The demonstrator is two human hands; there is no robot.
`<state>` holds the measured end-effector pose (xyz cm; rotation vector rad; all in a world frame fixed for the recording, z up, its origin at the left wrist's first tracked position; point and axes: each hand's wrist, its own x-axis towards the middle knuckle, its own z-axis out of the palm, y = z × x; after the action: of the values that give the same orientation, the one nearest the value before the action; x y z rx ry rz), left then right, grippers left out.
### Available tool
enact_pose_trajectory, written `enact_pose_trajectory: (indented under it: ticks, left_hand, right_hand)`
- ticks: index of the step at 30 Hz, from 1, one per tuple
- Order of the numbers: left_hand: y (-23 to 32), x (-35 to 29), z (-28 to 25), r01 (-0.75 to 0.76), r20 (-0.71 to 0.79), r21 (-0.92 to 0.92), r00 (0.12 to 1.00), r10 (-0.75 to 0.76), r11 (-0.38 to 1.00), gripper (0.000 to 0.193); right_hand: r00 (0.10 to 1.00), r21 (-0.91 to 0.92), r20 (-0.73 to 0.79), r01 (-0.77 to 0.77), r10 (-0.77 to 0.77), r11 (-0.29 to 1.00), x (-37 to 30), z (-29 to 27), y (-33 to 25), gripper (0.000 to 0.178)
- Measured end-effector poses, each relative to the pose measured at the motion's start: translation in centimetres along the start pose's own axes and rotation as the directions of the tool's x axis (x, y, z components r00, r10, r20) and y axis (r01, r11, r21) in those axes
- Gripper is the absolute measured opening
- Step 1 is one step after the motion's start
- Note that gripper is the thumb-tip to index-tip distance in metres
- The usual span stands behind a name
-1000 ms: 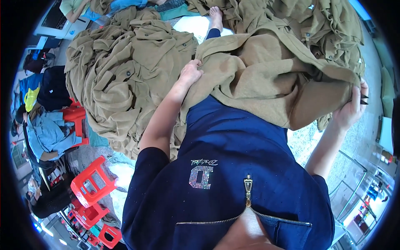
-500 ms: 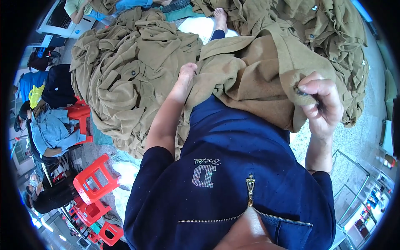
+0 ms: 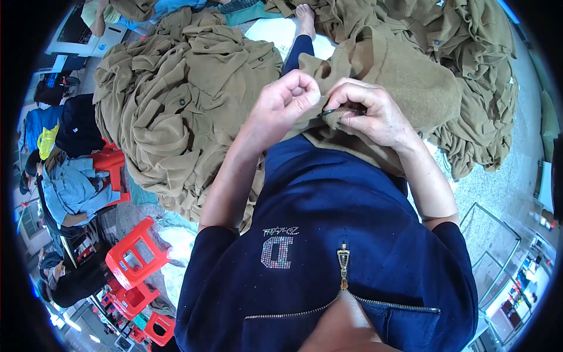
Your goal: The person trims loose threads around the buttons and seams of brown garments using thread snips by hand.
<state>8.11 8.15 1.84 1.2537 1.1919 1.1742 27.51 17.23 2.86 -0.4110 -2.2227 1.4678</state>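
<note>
A tan knit garment (image 3: 419, 82) lies over my lap. My right hand (image 3: 375, 114) pinches a folded edge of it between thumb and fingers. At that edge, by the fingertips, shows a small dark button (image 3: 327, 111). Just left of it, my left hand (image 3: 284, 108) is raised with thumb and forefinger pressed together and the other fingers curled. Whatever it pinches, if anything, is too small to make out. The two hands are close together, in front of my navy top (image 3: 334, 193).
A big heap of tan garments (image 3: 187, 111) rises at the left, another heap (image 3: 481, 76) at the right. Red plastic stools (image 3: 138, 255) stand at lower left, near seated people. A metal frame (image 3: 489, 246) is at the right. My bare foot (image 3: 305, 20) extends between the heaps.
My right hand has carried the garment's edge left, to the middle. My left hand has risen off the cloth and come over beside it.
</note>
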Motion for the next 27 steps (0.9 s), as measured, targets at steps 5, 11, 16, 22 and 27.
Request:
enact_pose_trajectory:
  ticks: [5, 11, 16, 22, 27]
  left_hand:
    - [-0.7, -0.6, 0.0, 0.146, -0.105, -0.078, 0.983, -0.154, 0.986, 0.009]
    - [0.4, -0.6, 1.4, 0.126, -0.202, -0.245, 0.963, -0.177, 0.961, 0.014]
    - [0.7, -1.0, 1.4, 0.145, -0.244, 0.061, 0.962, -0.126, 0.987, 0.016]
    - [0.0, -0.9, 1.0, -0.177, -0.084, 0.318, 0.973, 0.214, 0.931, 0.021]
    - [0.4, -0.8, 1.4, -0.316, -0.007, 0.444, 0.934, 0.356, 0.838, 0.018]
  right_hand:
    - [0.97, -0.223, -0.153, 0.152, -0.188, 0.963, -0.2, 1.6, 0.7, 0.021]
    - [0.835, -0.584, -0.237, 0.286, -0.497, 0.76, -0.3, 2.7, 0.4, 0.015]
    - [0.78, -0.704, -0.2, 0.307, -0.593, 0.641, -0.4, 3.2, 1.1, 0.014]
    - [0.871, -0.57, -0.231, 0.241, -0.434, 0.786, -0.8, 3.3, 1.5, 0.019]
    - [0.96, -0.146, -0.276, 0.013, -0.053, 0.989, -0.4, 2.5, 0.1, 0.032]
